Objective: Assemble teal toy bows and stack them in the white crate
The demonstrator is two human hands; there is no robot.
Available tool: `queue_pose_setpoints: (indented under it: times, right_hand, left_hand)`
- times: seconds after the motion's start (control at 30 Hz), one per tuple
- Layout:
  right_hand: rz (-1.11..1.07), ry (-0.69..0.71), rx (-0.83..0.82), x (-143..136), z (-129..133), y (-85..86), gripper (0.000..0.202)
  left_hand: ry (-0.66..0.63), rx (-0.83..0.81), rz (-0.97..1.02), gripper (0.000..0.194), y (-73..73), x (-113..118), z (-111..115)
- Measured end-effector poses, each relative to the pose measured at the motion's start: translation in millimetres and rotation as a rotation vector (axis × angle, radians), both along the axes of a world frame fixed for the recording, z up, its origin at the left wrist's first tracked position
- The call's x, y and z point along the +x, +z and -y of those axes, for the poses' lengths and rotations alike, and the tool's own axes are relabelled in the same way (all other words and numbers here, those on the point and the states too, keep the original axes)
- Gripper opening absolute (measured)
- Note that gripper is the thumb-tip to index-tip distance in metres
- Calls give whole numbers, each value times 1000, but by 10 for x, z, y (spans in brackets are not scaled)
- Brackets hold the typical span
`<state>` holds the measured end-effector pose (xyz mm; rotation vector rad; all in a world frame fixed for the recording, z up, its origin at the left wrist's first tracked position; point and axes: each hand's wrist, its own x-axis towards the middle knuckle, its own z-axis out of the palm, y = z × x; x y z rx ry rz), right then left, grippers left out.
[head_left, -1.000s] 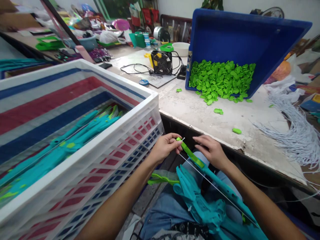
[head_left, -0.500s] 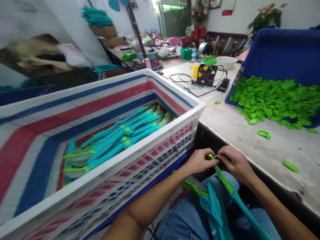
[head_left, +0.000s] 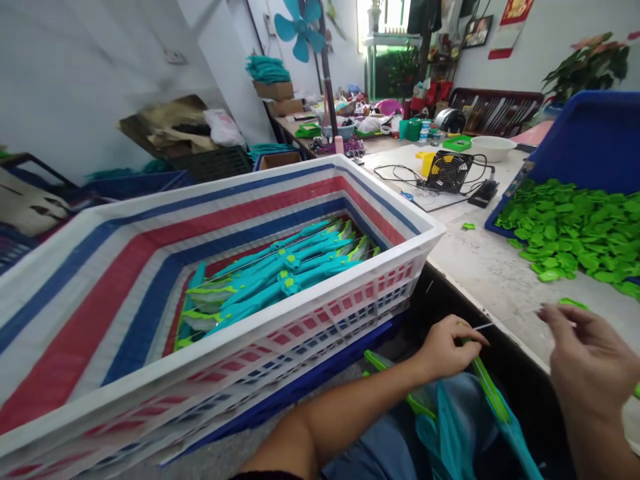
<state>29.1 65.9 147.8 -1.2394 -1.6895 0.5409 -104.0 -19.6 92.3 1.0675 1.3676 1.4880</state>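
Green strip (head_left: 491, 392) gripped by curled left hand (head_left: 449, 348).

A worn, pale tabletop (head_left: 500, 277) with stains and scuffs spans the right side of the frame. A blue bin (head_left: 590, 130) lies on it at the right edge, green plastic pieces (head_left: 580, 230) spilling from its mouth onto the surface. One loose green piece (head_left: 469, 227) sits left of the bin. Toward the upper right stand a white bowl (head_left: 493, 149) and, nearer, a black fan (head_left: 449, 172) with trailing cables (head_left: 397, 175).
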Motion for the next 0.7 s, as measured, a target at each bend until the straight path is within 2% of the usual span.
queue_pose_setpoints:
  times: [0.1,0.13,0.2,0.27,0.33,0.37,0.43,0.57,0.7]
  right_hand:
    - [-14,230,262,-117,435,-136,14]
    - [-17,333,290,-160,539,-203,12]
    - [-43,438,263,-241,662,-348,9]
    - [-111,423,176,-302,686,-473,10]
    - [-200,371,75,-348,659,-544,10]
    - [-243,345,36,-370,642,-558,10]
    - [-307,297,-7,-414,617,-551,11]
    - [-346,244,31,-479,605,-515,10]
    - [-346,268,69,-480,593,-551,12]
  left_hand:
    - [-102,-218,290,28,90,-132,-79]
    - [-108,-252,334,29,130,-184,-83]
    - [-37,-221,224,18,211,-283,-68]
    - [64,-86,-39,7,272,-355,-38]
    - [88,15,-176,3,304,-374,-2]
    - [82,34,-164,5,308,-362,16]
    - [67,15,-19,12,300,-309,49]
    - [20,-128,303,31,274,-244,66]
    - [-96,-256,365,37,291,-320,55]
